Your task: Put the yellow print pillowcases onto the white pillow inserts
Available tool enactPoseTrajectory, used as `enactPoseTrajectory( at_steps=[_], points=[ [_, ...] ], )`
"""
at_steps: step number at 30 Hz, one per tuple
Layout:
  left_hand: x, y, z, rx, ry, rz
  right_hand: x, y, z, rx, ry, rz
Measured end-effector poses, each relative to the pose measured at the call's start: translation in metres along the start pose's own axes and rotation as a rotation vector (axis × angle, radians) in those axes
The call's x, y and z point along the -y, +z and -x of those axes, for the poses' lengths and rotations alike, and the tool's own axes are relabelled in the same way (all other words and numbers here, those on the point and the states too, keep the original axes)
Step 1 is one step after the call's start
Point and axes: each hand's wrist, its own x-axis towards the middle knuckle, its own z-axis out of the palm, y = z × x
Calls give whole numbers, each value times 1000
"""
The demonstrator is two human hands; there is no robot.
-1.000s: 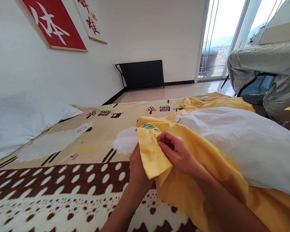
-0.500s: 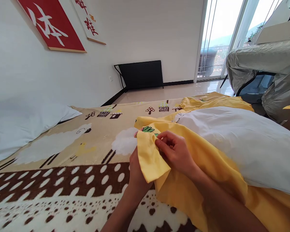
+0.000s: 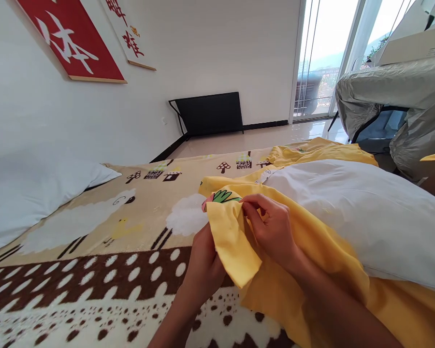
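Observation:
A yellow pillowcase with a printed green-and-pink design is bunched up at the middle of the bed. My left hand is closed round its edge from the left, with its fingers mostly behind the folded flap. From the right, my right hand pinches the top edge of the same flap between thumb and fingers. The flap hangs down toward me between the two hands. To the right, a white pillow lies on the spread yellow fabric.
Under everything is a patterned blanket in beige, brown and white. Another white pillow rests at the left by the wall. More yellow cloth lies at the far edge. A covered table stands at the right, near a glass door.
My right hand has moved slightly right along the flap's edge, still pinching it. The flap now looks more stretched between the hands, and its lower corner has shifted right and down.

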Motion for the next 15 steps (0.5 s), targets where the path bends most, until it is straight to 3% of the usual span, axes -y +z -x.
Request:
enactPoseTrajectory(
  at_steps=[3,6,12,15],
  points=[
    [-11,-1,-3,-9,-41,-32,2,2,2,-20,6,38],
    [-16,-1,-5,-97,-161,26,3,4,5,-21,9,72],
    [3,0,-3,-259,-332,414,0,7,5,7,51,161],
    [14,3,-2,-271,-293,493,-5,8,2,58,125,188]
  ],
)
